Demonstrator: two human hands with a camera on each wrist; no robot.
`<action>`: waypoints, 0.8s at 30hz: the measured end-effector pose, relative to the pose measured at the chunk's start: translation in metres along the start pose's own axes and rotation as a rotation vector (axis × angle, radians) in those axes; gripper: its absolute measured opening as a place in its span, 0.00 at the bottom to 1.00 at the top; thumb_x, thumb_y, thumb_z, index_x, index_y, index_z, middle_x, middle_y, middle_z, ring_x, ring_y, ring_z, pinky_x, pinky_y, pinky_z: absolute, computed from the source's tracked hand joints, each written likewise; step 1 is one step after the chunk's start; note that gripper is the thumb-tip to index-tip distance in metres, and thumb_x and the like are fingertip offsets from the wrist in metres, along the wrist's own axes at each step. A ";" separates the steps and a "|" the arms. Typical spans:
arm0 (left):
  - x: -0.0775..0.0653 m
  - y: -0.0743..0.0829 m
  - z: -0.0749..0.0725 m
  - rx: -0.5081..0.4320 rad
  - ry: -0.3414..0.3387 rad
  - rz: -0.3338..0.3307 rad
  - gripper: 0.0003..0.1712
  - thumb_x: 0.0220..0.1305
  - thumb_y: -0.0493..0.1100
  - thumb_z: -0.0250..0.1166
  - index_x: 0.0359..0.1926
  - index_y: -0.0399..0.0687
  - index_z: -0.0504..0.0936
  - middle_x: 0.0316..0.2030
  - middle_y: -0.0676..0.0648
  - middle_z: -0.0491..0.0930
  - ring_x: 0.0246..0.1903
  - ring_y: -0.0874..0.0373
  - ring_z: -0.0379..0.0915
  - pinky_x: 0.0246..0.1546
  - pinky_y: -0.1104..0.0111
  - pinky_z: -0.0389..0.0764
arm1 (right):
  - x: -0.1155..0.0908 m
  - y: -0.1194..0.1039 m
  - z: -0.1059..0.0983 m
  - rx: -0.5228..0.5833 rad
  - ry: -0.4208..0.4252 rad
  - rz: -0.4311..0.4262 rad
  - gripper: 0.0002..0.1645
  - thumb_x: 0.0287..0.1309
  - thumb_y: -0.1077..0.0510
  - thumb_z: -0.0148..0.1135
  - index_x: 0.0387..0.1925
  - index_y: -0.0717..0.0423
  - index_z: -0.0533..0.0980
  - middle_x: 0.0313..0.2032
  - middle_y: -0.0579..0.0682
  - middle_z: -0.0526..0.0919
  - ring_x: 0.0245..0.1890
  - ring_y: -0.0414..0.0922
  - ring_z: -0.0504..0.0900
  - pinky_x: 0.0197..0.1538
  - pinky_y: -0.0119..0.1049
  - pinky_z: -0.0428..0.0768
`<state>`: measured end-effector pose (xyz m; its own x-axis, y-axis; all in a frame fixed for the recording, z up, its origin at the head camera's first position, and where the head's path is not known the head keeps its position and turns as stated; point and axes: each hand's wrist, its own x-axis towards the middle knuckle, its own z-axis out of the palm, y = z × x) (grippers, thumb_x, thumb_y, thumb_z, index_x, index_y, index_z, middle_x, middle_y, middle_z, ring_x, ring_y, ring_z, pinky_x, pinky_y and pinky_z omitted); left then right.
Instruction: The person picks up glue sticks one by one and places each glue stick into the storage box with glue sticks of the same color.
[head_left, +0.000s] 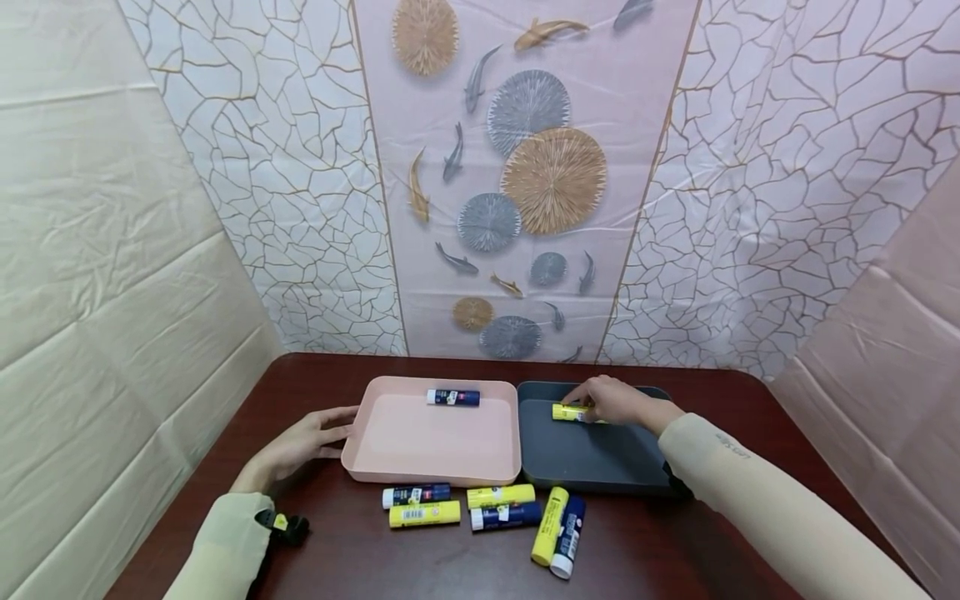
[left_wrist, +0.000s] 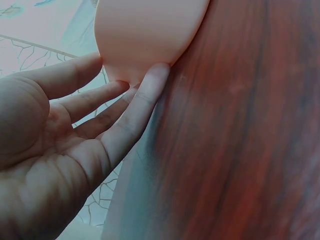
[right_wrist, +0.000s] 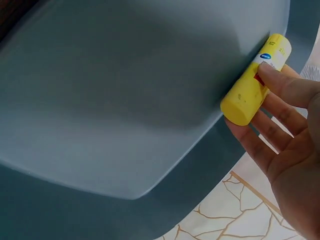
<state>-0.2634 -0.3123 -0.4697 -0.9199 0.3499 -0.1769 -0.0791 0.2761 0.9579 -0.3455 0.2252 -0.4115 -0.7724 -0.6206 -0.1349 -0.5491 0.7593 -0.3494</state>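
Note:
My right hand [head_left: 617, 400] pinches a yellow glue stick [right_wrist: 249, 87] between thumb and fingers, low over the floor of the dark grey tray [head_left: 592, 462], near its far wall. My left hand [head_left: 300, 446] rests with its extended fingers against the left end of the pink tray [head_left: 431, 446]. In the left wrist view, the fingertips [left_wrist: 159, 72] touch the outside of that tray's wall. A dark blue glue stick [head_left: 453, 398] with a white end lies inside the pink tray near its far wall.
In front of the trays, glue sticks lie in pairs: a blue one [head_left: 416, 495] by a yellow one [head_left: 424, 513], a yellow one [head_left: 501, 497] by a blue one [head_left: 506, 516], and a slanted yellow one [head_left: 550, 527] by a blue one [head_left: 568, 537]. Patterned cloth [head_left: 487, 275] hangs behind the table.

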 end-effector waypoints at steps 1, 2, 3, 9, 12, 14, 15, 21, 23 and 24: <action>0.000 0.000 0.000 0.000 -0.002 0.001 0.36 0.80 0.43 0.57 0.80 0.33 0.56 0.76 0.28 0.57 0.60 0.46 0.77 0.55 0.55 0.85 | 0.000 0.000 0.000 -0.001 -0.001 -0.001 0.24 0.61 0.72 0.70 0.57 0.55 0.85 0.45 0.52 0.88 0.37 0.43 0.81 0.39 0.39 0.83; 0.000 0.000 0.000 -0.001 -0.001 0.001 0.37 0.80 0.43 0.58 0.80 0.33 0.56 0.76 0.28 0.58 0.60 0.46 0.77 0.55 0.55 0.85 | 0.000 0.000 0.001 -0.004 0.000 0.000 0.24 0.61 0.72 0.70 0.58 0.55 0.85 0.45 0.52 0.88 0.37 0.42 0.81 0.38 0.38 0.83; 0.000 0.000 0.000 -0.002 0.001 0.001 0.37 0.80 0.43 0.58 0.80 0.33 0.56 0.76 0.28 0.58 0.60 0.47 0.77 0.55 0.55 0.85 | -0.001 -0.001 0.001 -0.010 0.001 -0.002 0.24 0.61 0.72 0.70 0.58 0.55 0.85 0.46 0.52 0.88 0.37 0.42 0.81 0.38 0.38 0.83; 0.001 0.000 0.000 0.008 0.009 -0.003 0.36 0.80 0.44 0.58 0.79 0.33 0.57 0.76 0.29 0.59 0.60 0.47 0.77 0.55 0.56 0.84 | 0.000 0.000 0.004 -0.048 0.013 -0.012 0.24 0.61 0.72 0.70 0.58 0.55 0.85 0.45 0.52 0.88 0.36 0.42 0.81 0.38 0.38 0.83; 0.001 0.000 0.001 0.007 0.006 -0.001 0.36 0.80 0.43 0.58 0.79 0.32 0.56 0.76 0.28 0.59 0.60 0.47 0.77 0.55 0.56 0.84 | -0.001 0.000 0.005 -0.055 0.014 -0.010 0.23 0.61 0.71 0.70 0.58 0.55 0.85 0.44 0.51 0.87 0.35 0.41 0.79 0.37 0.38 0.82; 0.001 -0.001 0.001 0.006 0.004 0.000 0.36 0.80 0.43 0.57 0.79 0.32 0.56 0.76 0.28 0.58 0.60 0.47 0.77 0.55 0.56 0.84 | -0.001 0.000 0.004 -0.062 0.016 -0.004 0.23 0.61 0.71 0.70 0.57 0.54 0.85 0.43 0.51 0.87 0.35 0.41 0.80 0.37 0.38 0.82; 0.001 -0.001 0.001 0.006 0.003 0.000 0.36 0.80 0.43 0.57 0.79 0.32 0.56 0.76 0.28 0.58 0.61 0.47 0.77 0.55 0.56 0.84 | -0.001 -0.001 0.004 -0.064 0.019 -0.001 0.23 0.61 0.71 0.70 0.57 0.54 0.85 0.43 0.51 0.87 0.35 0.42 0.80 0.37 0.38 0.82; 0.001 -0.001 0.000 0.008 -0.002 0.003 0.37 0.80 0.44 0.58 0.80 0.33 0.56 0.76 0.29 0.57 0.61 0.46 0.77 0.55 0.55 0.85 | -0.007 -0.008 -0.008 -0.052 0.050 -0.002 0.23 0.65 0.72 0.65 0.59 0.56 0.84 0.41 0.52 0.87 0.35 0.42 0.81 0.38 0.39 0.82; 0.001 -0.001 -0.001 0.007 -0.004 0.004 0.36 0.80 0.43 0.58 0.80 0.33 0.56 0.76 0.29 0.57 0.61 0.46 0.76 0.55 0.55 0.85 | -0.009 -0.011 -0.014 -0.048 0.060 -0.006 0.23 0.65 0.71 0.65 0.60 0.57 0.83 0.43 0.53 0.87 0.37 0.44 0.82 0.39 0.40 0.83; 0.001 -0.001 -0.001 0.006 -0.003 0.004 0.36 0.80 0.43 0.58 0.80 0.33 0.56 0.76 0.29 0.57 0.61 0.46 0.76 0.55 0.55 0.85 | -0.010 -0.012 -0.016 -0.043 0.065 -0.002 0.23 0.65 0.71 0.65 0.60 0.57 0.83 0.44 0.53 0.88 0.39 0.46 0.83 0.40 0.41 0.84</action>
<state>-0.2645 -0.3130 -0.4702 -0.9189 0.3539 -0.1741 -0.0733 0.2805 0.9571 -0.3365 0.2254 -0.3910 -0.7895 -0.6094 -0.0731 -0.5629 0.7664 -0.3093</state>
